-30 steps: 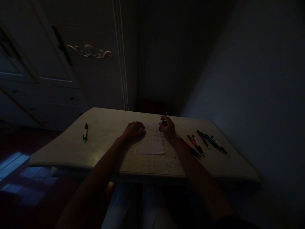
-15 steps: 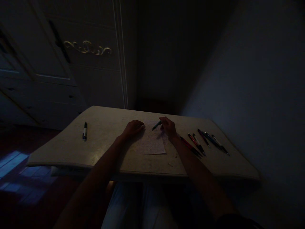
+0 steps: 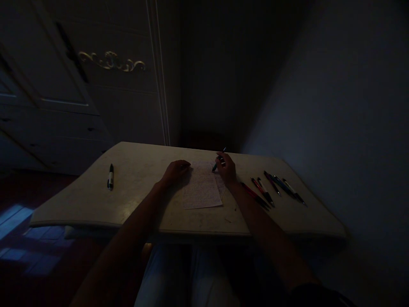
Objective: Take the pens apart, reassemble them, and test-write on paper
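Observation:
A sheet of paper (image 3: 201, 189) covered in faint marks lies on the pale table. My left hand (image 3: 176, 170) rests at its upper left edge, fingers stretched out and holding nothing. Over the paper's upper right side, my right hand (image 3: 227, 170) is closed around a dark teal pen (image 3: 214, 168). One end of the pen points down at the sheet and the other sticks up behind my fingers. It is too dark to tell whether the tip touches the paper.
Several pens lie to the right, among them a red pen (image 3: 255, 196) by my forearm and a blue pen (image 3: 283, 186). A black and white pen (image 3: 110, 177) lies alone on the left of the table (image 3: 140, 170). A wall (image 3: 351, 128) borders the right; cabinets (image 3: 128, 106) stand behind.
The pen in my right hand has swung from a slant to a steeper angle, its lower end moving right. My left hand stays by the paper. The view has shifted slightly.

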`<act>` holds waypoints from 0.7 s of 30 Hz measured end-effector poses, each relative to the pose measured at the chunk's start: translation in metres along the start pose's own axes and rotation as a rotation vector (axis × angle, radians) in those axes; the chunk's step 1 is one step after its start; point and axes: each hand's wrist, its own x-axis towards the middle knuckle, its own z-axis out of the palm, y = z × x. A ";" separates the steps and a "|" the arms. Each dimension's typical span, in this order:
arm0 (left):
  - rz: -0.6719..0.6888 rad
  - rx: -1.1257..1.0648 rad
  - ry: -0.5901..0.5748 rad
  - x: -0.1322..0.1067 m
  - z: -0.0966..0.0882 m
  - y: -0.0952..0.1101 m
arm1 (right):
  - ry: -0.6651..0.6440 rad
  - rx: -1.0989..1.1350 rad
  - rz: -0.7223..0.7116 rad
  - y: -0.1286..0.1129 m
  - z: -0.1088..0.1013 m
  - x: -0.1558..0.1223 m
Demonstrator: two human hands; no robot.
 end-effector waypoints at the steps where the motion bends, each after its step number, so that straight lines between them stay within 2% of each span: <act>1: 0.003 0.010 -0.011 0.000 -0.001 0.002 | -0.026 -0.004 -0.018 -0.001 0.000 0.000; 6: -0.014 0.031 -0.042 -0.001 -0.003 0.007 | -0.082 -0.022 -0.006 -0.004 -0.002 0.000; 12: -0.015 0.017 0.005 -0.001 -0.004 0.007 | -0.064 0.071 0.071 -0.008 -0.004 0.001; 15: -0.007 0.023 0.019 0.000 -0.005 0.006 | -0.125 0.102 0.094 -0.015 -0.004 -0.001; 18: -0.027 -0.005 0.033 -0.001 -0.005 0.006 | -0.200 0.086 0.055 -0.023 -0.004 -0.002; 21: -0.073 -0.041 0.044 -0.003 -0.005 0.008 | -0.197 0.060 0.024 -0.030 -0.005 -0.001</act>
